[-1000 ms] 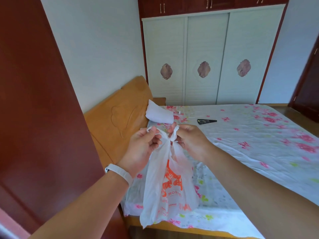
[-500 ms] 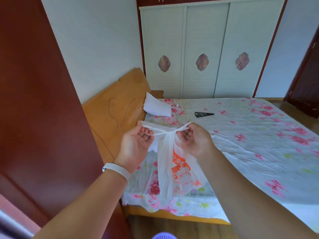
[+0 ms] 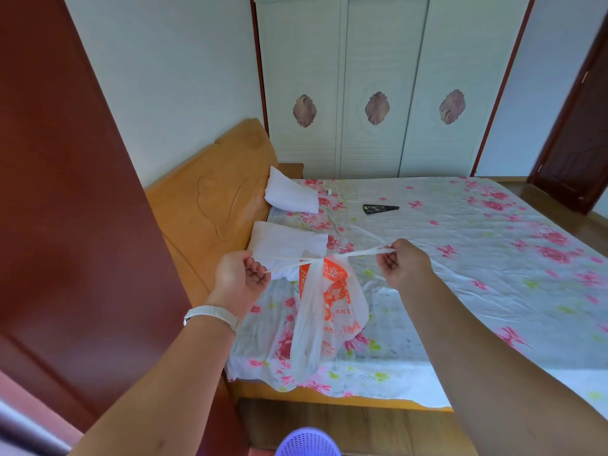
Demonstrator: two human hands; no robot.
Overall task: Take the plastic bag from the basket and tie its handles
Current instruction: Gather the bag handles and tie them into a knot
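Note:
A white plastic bag [image 3: 325,311] with orange print hangs in the air over the near edge of the bed. Its two handles cross in a small knot [image 3: 314,260] at the top and stretch out sideways. My left hand [image 3: 240,278] grips the left handle end, and my right hand [image 3: 403,266] pinches the right handle end, so the handles run taut between them. The rim of a purple mesh basket [image 3: 307,444] shows at the bottom edge, on the floor below the bag.
The bed [image 3: 460,258] with a floral sheet fills the middle and right. Two white pillows [image 3: 289,195] lie by the orange headboard [image 3: 210,199]. A dark flat object [image 3: 380,209] lies on the sheet. A red-brown door [image 3: 65,192] stands close on the left, a white wardrobe [image 3: 378,83] behind.
My hands have moved apart, pulling the handles out sideways and drawing the knot tight. The view has tilted down, bringing the purple basket further into sight.

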